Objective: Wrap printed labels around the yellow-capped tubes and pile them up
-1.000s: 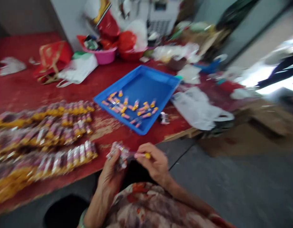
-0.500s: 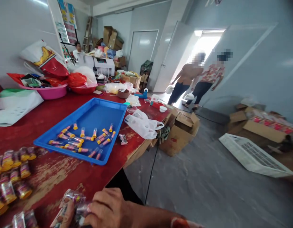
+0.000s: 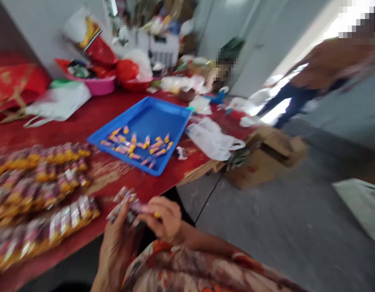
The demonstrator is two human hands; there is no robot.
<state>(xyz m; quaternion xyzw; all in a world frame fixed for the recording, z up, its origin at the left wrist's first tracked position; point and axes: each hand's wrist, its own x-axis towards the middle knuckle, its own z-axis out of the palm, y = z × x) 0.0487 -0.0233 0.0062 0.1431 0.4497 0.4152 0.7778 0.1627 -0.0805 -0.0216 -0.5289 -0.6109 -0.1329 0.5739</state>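
Observation:
Held up at the table's front edge, my left hand (image 3: 114,239) is closed around a small bunch of printed clear plastic packets (image 3: 125,196), blurred by motion. My right hand (image 3: 167,217) pinches a small pink-labelled tube (image 3: 147,209) with a yellow cap, its far end against the packets. Whether the tube is inside one of them I cannot tell. Farther back, similar yellow-capped tubes (image 3: 134,155) lie loose at the near end of a blue tray (image 3: 94,138). Rows of bagged tubes (image 3: 64,219) stand on the red table to the left.
A single printed packet (image 3: 181,153) and a white plastic bag (image 3: 210,138) lie right of the tray. A pink basin (image 3: 100,86) and a red bag (image 3: 18,85) are at the back left. An open cardboard box (image 3: 263,158) stands on the floor; a person (image 3: 315,77) is by the doorway.
The view has swung left and down, so both hands and more rows of bagged tubes show. The tube in my right hand has come into sight. A person now appears larger at the doorway.

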